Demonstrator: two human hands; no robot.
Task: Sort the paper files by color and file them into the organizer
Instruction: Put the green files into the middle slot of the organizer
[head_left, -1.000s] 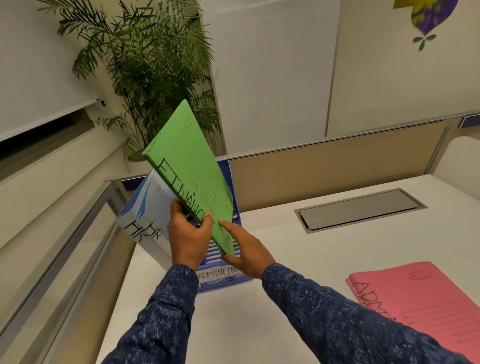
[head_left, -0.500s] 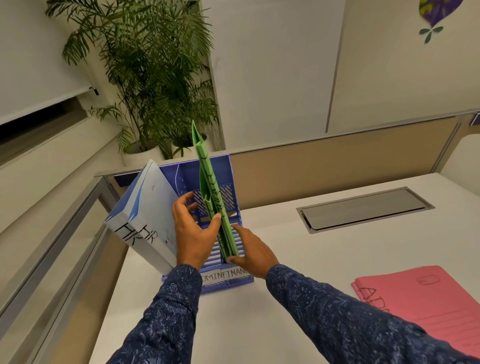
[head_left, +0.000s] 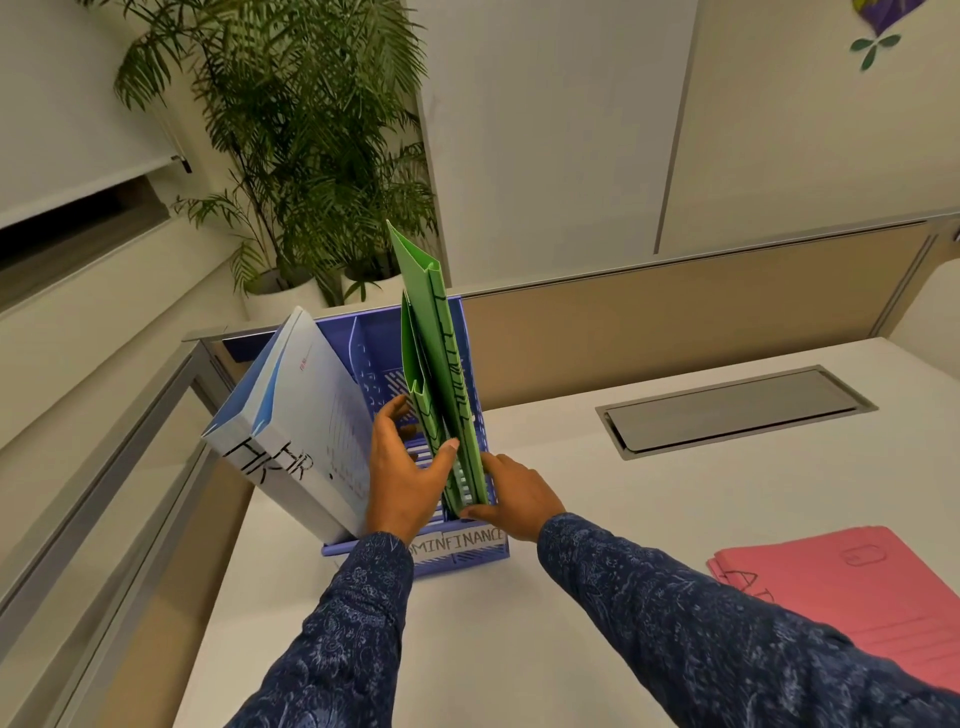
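A blue slotted organizer (head_left: 371, 343) stands on the white desk, its front labels reading "ADMIN" and "FINANCE". Green files (head_left: 434, 364) stand upright, edge-on, in its right-hand slot. My left hand (head_left: 402, 478) presses its thumb against their left side. From the right, my right hand (head_left: 514, 496) holds their lower edge. White and blue files marked "HR" (head_left: 296, 415) lean out of the left slot. Pink files marked "ADM…" (head_left: 852, 592) lie flat on the desk at the right.
A grey cable hatch (head_left: 735, 408) is set into the desk (head_left: 571, 488) behind the pink files. A tan partition (head_left: 675, 317) runs along the desk's back edge. Potted palms (head_left: 301, 156) stand behind the organizer. The desk's left edge drops beside a glass panel.
The green files swung from tilted and face-on to upright and edge-on, then sank lower into the organizer's right-hand slot. Both hands followed them down.
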